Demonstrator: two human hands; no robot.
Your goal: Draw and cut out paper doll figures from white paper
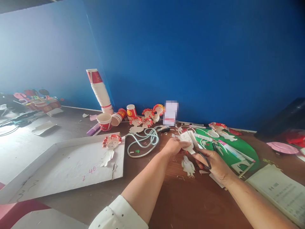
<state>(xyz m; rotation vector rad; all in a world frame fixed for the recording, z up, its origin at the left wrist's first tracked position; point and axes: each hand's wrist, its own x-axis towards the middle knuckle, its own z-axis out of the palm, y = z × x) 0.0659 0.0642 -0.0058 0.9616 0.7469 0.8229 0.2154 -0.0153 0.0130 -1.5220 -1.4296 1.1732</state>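
Note:
My left hand (175, 147) pinches a piece of white paper (187, 140) with a drawn outline on it, above the brown table. From the right, my right hand (215, 163) is closed around the dark handles of a pair of scissors (205, 159). The scissor blades meet the paper; how far apart they are I cannot make out. On the table just below my hands lies a cut-out paper figure (188, 167), with small paper scraps around it. Beside my right hand is a round green sheet (247, 148) with markers (232, 151) lying on it.
At left stands a shallow white box (64, 165) with a paper doll (111, 146) on its edge. Behind are a tall leaning stack of paper cups (101, 92), a coiled pale cable (143, 141) and several red-fringed paper dolls (147, 122). An open book (277, 187) lies at right.

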